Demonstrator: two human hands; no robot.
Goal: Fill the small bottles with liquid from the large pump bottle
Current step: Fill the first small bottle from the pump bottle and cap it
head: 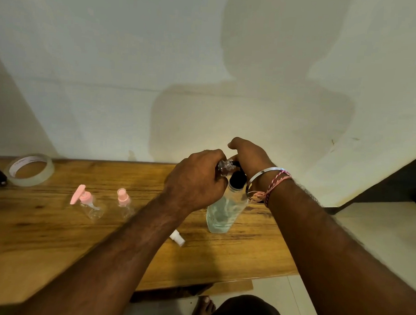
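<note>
Your left hand [197, 178] curls around a small clear bottle [225, 167], holding it tipped against the black pump head [237, 178] of the large pump bottle [221, 214], which stands on the wooden table [58, 234]. Your right hand [247, 156] rests curled on top of that pump. Left of the pump bottle stand two small bottles, one with a pink pump top [86, 201] and one with a pink spray top [124, 201]. A white cap [177, 237] lies just in front of the pump bottle, and a tape roll [29, 170] sits far to its left.
</note>
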